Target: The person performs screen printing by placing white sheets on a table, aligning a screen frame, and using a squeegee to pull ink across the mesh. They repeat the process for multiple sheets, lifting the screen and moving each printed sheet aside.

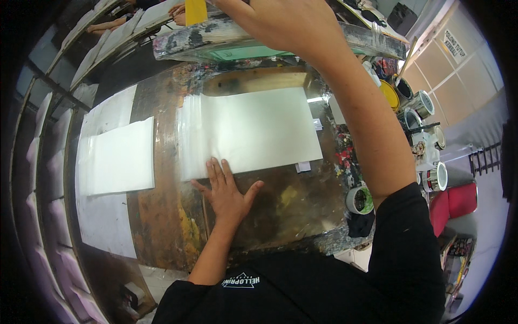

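Observation:
My left hand (pixel 225 197) lies with fingers spread at the near edge of a white plastic sheet (pixel 259 127). Its fingertips press on the sheet, whose left side shows several layered, see-through edges. My right arm reaches far forward over the table. The right hand (pixel 286 24) is above a paint-stained screen-printing frame (pixel 232 40), and its fingers run out of the picture at the top, so their grip is hidden. Green mesh (pixel 237 52) shows under the frame's near bar. A flat yellow piece (pixel 196 12) stands close to the right hand; whether the hand touches it I cannot tell.
A stack of white plastic sheets (pixel 121 156) lies left on the stained table (pixel 167 216). Paint cans (pixel 434 177) and a cup with green paint (pixel 360 200) line the right side. Drying racks (pixel 54 178) stand at the left. Other people's hands (pixel 178 12) show at the far left.

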Motion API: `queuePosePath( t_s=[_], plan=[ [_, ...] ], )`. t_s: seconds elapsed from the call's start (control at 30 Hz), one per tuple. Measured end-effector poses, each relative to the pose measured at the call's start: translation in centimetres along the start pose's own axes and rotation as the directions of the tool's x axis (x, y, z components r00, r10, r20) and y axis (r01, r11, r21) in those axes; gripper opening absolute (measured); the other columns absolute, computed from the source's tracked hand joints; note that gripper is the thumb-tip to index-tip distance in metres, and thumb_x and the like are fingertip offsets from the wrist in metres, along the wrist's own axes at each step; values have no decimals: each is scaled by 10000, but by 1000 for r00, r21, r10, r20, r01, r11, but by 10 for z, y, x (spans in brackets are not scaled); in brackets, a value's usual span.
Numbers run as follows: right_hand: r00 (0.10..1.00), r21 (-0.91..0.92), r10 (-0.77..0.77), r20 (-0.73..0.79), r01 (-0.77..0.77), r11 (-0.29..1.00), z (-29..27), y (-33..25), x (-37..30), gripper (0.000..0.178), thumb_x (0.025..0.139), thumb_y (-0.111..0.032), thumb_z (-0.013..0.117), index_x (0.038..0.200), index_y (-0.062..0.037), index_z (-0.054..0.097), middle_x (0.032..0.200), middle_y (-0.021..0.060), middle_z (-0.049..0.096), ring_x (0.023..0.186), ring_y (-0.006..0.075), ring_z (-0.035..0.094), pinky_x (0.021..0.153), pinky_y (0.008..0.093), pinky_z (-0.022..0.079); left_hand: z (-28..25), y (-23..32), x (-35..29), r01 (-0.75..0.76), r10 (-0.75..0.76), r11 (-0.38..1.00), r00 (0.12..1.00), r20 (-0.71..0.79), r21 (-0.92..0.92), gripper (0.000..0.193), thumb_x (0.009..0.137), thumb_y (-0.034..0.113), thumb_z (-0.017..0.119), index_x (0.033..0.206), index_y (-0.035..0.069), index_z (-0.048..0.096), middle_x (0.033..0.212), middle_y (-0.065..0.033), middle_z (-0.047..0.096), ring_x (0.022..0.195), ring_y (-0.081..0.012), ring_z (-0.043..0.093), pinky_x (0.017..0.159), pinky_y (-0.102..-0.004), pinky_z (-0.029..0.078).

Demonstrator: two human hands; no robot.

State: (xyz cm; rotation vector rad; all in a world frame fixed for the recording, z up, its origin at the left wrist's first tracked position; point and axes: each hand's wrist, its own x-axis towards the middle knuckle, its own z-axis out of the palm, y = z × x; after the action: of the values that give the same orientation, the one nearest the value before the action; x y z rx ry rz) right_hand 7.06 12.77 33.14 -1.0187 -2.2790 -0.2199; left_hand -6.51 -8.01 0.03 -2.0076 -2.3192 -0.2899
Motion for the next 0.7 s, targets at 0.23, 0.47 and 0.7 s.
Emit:
queuePosePath(
  t_s=[0.23, 0.47, 0.7],
  plan=[
    [988, 18, 101, 113, -104, 994, -2, 0, -5, 757, 1072, -628, 381, 878, 0, 759, 800, 240, 737, 772, 378, 725, 764, 516, 539, -39, 3, 26, -79, 57, 986, 988, -144, -148, 936, 1007, 671, 542, 1482, -135, 500, 1572, -272, 503, 1568, -371, 341, 1245, -716, -86],
    [997, 50, 72, 12, -72, 996, 6, -13, -15, 697, 1041, -614, 459, 870, -21, 784, 801, 200, 746, 835, 365, 736, 808, 507, 522, -74, -24, 69, -8, -54, 966, 971, -234, -258, 721, 1036, 529, 607, 1434, -72, 593, 1502, -190, 610, 1513, -334, 451, 1289, -652, -56],
    [996, -40, 63, 66, -61, 997, 8, -10, -27, 717, 1040, -622, 448, 853, -18, 785, 791, 216, 740, 846, 389, 732, 854, 535, 458, -102, -175, 74, 287, -297, 955, 936, -189, -78, 660, 1001, 492, 676, 1545, 141, 553, 1574, -162, 553, 1561, -313, 387, 1277, -653, -77]
  ],
)
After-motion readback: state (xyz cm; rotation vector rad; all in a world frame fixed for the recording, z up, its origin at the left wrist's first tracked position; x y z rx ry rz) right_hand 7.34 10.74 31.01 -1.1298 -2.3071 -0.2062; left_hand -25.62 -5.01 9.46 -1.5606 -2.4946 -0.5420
